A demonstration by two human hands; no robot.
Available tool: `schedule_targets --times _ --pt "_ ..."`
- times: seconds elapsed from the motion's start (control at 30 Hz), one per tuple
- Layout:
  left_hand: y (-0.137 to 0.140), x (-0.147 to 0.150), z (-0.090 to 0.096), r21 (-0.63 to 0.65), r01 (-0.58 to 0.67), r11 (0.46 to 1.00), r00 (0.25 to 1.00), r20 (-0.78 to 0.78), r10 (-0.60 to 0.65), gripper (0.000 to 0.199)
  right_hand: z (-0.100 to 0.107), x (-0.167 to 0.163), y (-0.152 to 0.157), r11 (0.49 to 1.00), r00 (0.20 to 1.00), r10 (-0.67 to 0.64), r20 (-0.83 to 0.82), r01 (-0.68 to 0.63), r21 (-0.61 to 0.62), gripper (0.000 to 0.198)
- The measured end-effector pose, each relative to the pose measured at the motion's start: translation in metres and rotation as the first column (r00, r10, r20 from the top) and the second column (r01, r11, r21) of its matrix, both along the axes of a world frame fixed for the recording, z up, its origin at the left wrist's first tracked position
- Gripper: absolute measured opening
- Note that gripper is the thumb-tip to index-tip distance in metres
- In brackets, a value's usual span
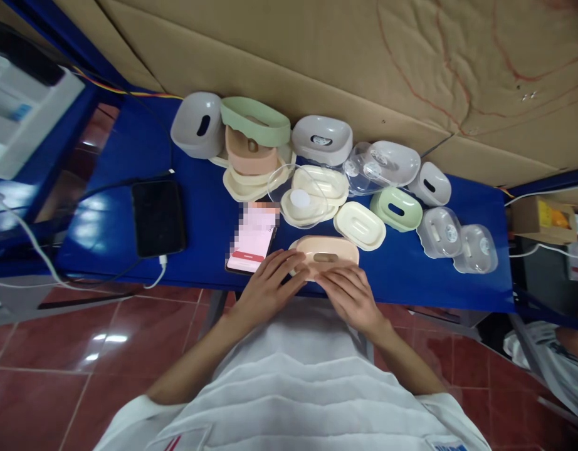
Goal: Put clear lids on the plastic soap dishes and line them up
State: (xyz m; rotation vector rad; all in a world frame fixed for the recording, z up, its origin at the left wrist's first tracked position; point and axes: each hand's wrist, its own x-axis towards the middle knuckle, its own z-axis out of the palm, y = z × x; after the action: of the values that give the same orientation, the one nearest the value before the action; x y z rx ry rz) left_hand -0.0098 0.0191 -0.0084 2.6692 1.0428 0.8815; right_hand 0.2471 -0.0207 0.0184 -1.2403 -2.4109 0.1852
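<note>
At the table's front edge, a peach oval plastic dish (344, 251) with a slot in its middle sits on a cream piece that only peeks out at its left rim. My left hand (269, 285) grips the left side of the dish, its fingertips over the rim. My right hand (352, 295) is closed on the front right edge, fingers bent together and thumb partly hidden. Just behind the dish are a cream oval tray (359, 226) and a clear plastic cover (276, 180) with a round white sticker, leaning over other cream trays (321, 183).
A lit phone (249, 241) lies left of my hands, and a dark device (158, 219) with a white cable further left. Grey dishes (321, 153), green dishes (256, 122) and clear covers (477, 249) line the blue table (214, 241). Cardboard (279, 50) walls the back.
</note>
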Motion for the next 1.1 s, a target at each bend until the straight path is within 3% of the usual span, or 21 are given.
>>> schedule_targets --times 0.13,0.23,0.4,0.57,0.7,0.8,0.87,1.0,1.1 --pt "0.003 -0.005 0.003 0.011 -0.023 1.000 1.000 -0.005 0.023 0.027 0.009 0.010 0.011 0.999 0.997 -0.049 0.065 0.049 0.003 0.042" --pt "0.005 -0.006 0.003 0.035 -0.045 0.998 0.999 -0.020 0.046 0.028 0.010 0.015 0.012 1.000 0.999 -0.010 0.033 0.010 0.006 0.045" --pt "0.005 -0.008 0.000 0.018 -0.032 0.999 0.999 -0.007 0.032 0.025 0.000 0.011 0.003 1.000 1.000 -0.004 -0.008 0.004 0.002 0.040" --pt "0.001 -0.009 -0.004 -0.019 0.017 1.000 1.000 -0.007 -0.017 0.030 -0.015 0.016 -0.002 1.000 0.998 0.018 0.061 -0.019 0.010 0.051" --pt "-0.002 -0.006 -0.006 -0.023 0.016 1.000 1.000 -0.027 -0.017 0.029 -0.007 0.020 0.003 0.997 0.995 0.066 0.070 -0.068 0.020 0.052" --pt "-0.004 -0.005 -0.005 -0.049 0.020 0.999 0.999 -0.033 -0.022 0.026 0.007 0.016 0.027 0.997 1.000 0.010 0.004 -0.011 0.082 0.050" --pt "-0.005 -0.005 -0.003 -0.065 0.021 0.998 1.000 -0.017 -0.022 0.026 0.013 0.008 0.056 0.989 0.998 -0.049 0.043 0.043 0.140 0.052" --pt "-0.004 -0.005 -0.001 -0.040 0.009 0.999 1.000 -0.014 -0.009 0.025 0.015 -0.008 0.116 0.996 0.987 0.007 0.159 -0.022 0.091 0.034" --pt "-0.006 -0.005 -0.004 -0.040 -0.001 0.999 1.000 -0.016 0.000 0.027 0.019 -0.008 0.125 0.999 0.994 0.016 -0.105 -0.020 -0.033 0.017"
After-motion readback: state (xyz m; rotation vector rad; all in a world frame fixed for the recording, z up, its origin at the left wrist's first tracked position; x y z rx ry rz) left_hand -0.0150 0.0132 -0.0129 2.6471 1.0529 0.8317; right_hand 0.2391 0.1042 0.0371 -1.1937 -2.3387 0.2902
